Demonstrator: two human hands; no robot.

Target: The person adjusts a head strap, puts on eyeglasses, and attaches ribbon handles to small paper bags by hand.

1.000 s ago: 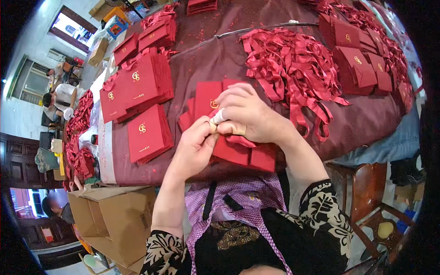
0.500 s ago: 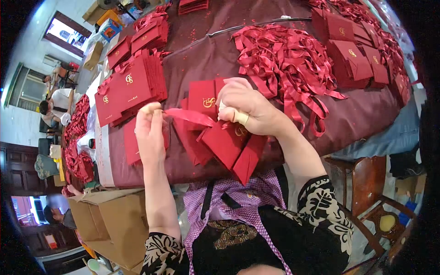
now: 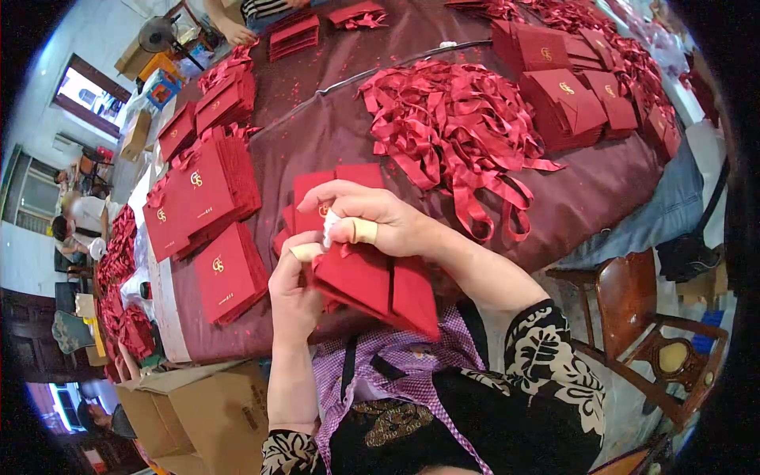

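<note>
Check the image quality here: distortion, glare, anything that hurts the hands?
Head view: strong fisheye, black corners, table edge bowed; head view: window at upper left glares near-white; head view: ribbon pile has glossy highlights; head view: left hand and right hand outlines readable, but their fingertip contact is partly hidden.

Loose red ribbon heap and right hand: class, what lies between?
In the head view, a narrow bare stretch of maroon tablecloth separates the right hand from the ribbon heap.
</note>
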